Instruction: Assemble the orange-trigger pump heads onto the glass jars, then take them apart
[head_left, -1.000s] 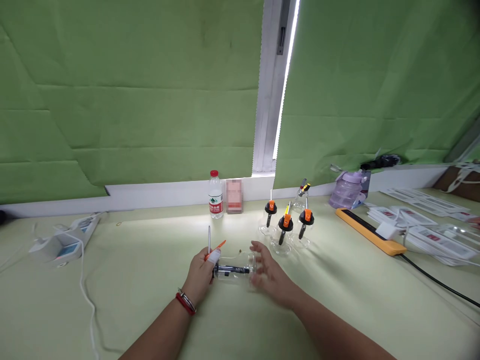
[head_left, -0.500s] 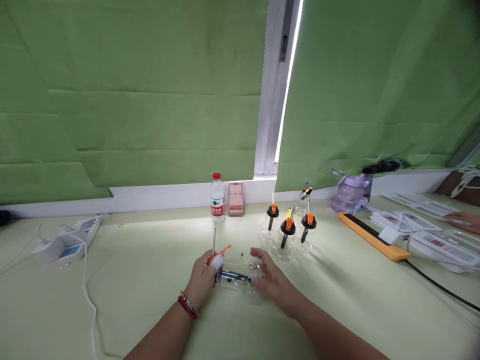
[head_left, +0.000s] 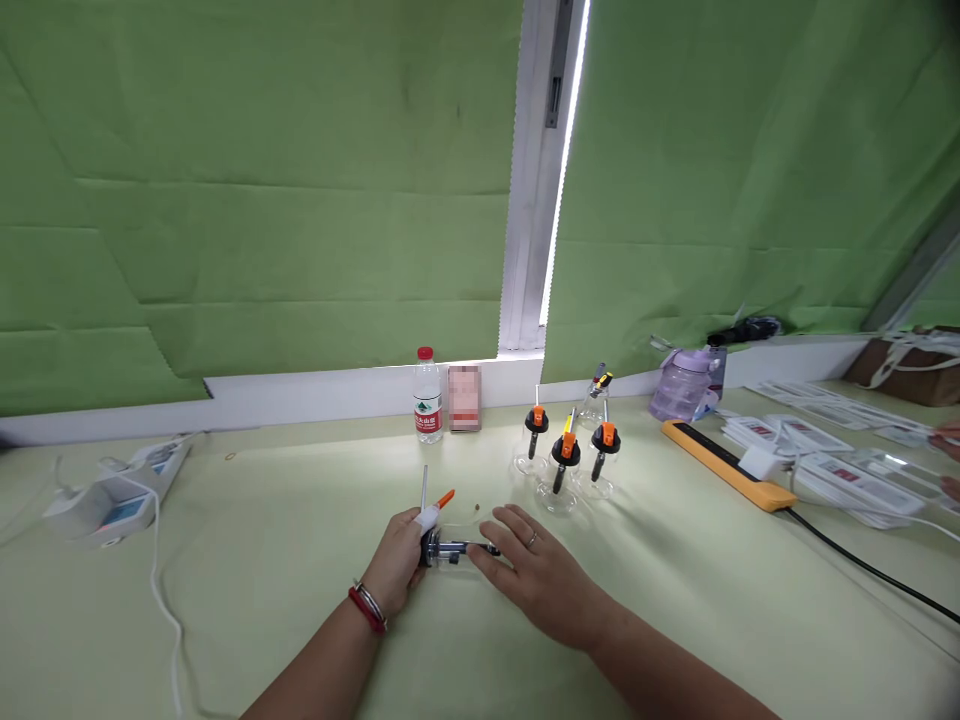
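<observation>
Gripping clear bottle [head_left: 459, 553] at its black cap [head_left: 427, 548] w/ L hand [head_left: 400, 562], fingers & thumb closed round it. Holding bottle on its side, cap end L, base R, low over counter [head_left: 300, 620] or resting on it, can't tell which. Reaching over base end w/ R hand [head_left: 536, 580], palm down, fingers stretched out & only slightly apart, not wrapped round anything; can't tell if pressing on bottle. Can see dark tube [head_left: 452, 548] running lengthwise inside. Also see thin metal spout [head_left: 424, 487] pointing up nr cap end & orange piece [head_left: 446, 498] angled up & R, both by L thumb. Wearing red band [head_left: 366, 610] on L wrist, ring [head_left: 532, 538] on R hand.

See small brown speck [head_left: 477, 507] on counter just beyond bottle. See three more bottles [head_left: 565, 452] w/ black & orange tops, upright in a cluster past R hand, w/ yellow-topped bottle [head_left: 596, 405] behind. Spot red-capped water bottle [head_left: 428, 402] next to pink box [head_left: 464, 398] at back, box pixelated. Further R, find purple jug [head_left: 680, 385], orange power strip [head_left: 727, 465], white cards [head_left: 847, 480], plus part of another person's hand [head_left: 949, 437] at edge. Far L, see white power strip [head_left: 139, 495] w/ cord [head_left: 166, 615] trailing down counter.
</observation>
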